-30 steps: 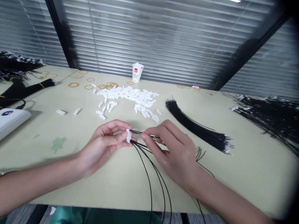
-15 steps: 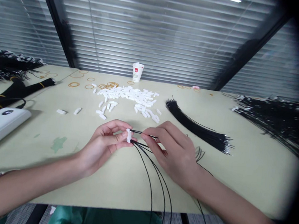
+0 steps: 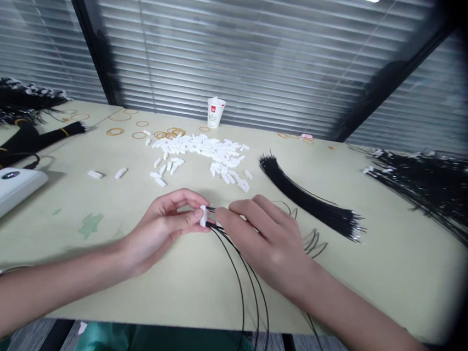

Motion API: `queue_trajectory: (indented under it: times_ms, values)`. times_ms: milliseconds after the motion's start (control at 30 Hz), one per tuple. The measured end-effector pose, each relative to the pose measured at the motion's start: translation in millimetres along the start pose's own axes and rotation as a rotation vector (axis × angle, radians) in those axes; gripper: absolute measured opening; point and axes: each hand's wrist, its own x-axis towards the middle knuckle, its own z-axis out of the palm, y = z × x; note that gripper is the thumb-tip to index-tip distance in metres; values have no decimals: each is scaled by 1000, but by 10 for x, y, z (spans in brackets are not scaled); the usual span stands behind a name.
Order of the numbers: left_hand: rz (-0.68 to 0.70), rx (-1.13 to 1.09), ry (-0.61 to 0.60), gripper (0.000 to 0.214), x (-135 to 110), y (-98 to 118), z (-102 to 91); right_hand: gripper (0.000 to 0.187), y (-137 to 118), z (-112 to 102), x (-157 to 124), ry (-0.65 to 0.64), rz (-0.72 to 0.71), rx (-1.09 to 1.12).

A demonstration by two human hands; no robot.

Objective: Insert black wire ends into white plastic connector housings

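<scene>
Left hand (image 3: 168, 225) pinching a white plastic connector (image 3: 204, 217) just below frame centre, right hand (image 3: 268, 235) pinching black wires (image 3: 218, 228) beside it, loose white connectors (image 3: 207, 146) above on the tabletop (image 3: 143, 299)

Nothing is legible, even the red label (image 3: 213, 109) on the cup (image 3: 214, 120).

On the bench (image 3: 156, 297), nearer the person than the white pile (image 3: 205, 148), the left hand (image 3: 174, 219) pinches a connector (image 3: 204, 217) with black wires (image 3: 217, 229) running out. The right hand (image 3: 267, 236) grips some of them just beside it. Beyond the pile stands a cup (image 3: 215, 116); right of the pile lies a wire bundle (image 3: 310, 200); left, a white device (image 3: 0, 200).
</scene>
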Motion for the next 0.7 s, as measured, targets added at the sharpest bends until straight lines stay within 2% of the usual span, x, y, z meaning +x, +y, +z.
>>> queue_trajectory:
  times_ms: [167,700]
  values:
    - [-4,-1,-14,8,-7,-3,8,9,4,27,-35,-61,56,76]
    - [-18,2,-8,8,-11,1,10,7,-27,11,-5,-67,137,131]
